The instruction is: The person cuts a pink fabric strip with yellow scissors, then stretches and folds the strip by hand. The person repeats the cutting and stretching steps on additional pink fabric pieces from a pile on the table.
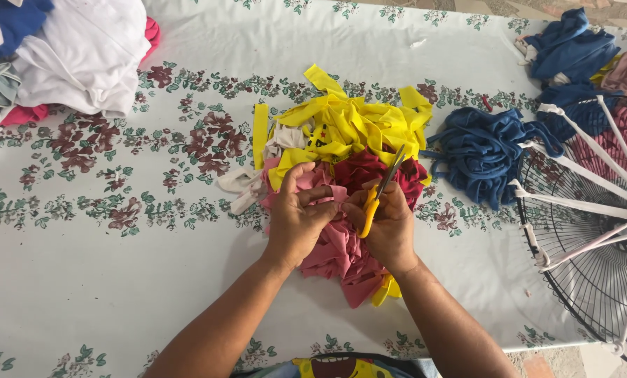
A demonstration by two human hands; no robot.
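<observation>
Pink cloth (334, 245): bunched at the near edge of the strip heap, mid-table, under both our hands. We judge it light, limp and quick to fold or slip; best pinched taut at an edge, close to the blades.

Left hand (296, 220): fingers together, pinching a fold of the pink cloth.

Right hand (390, 224): fingers closed around the yellow handles of the scissors (382, 185), blades pointing away, up over the heap. Whether the blades are biting cloth, we cannot tell.

Heap, from far to near: yellow strips (355, 126), dark red strips (369, 168), a few white strips (247, 185) on the left.

Blue strips (481, 150): separate pile, just right of the heap.

Fan grille (593, 231): black wire, at the right table edge, white strips tied across it.

Folded clothes (82, 56): white, blue and pink, far left corner. More blue and pink clothing far right.

Tablecloth (117, 280): white, with floral bands.

Packages, labels, signs: none seen; only a small printed figure on one yellow piece.
</observation>
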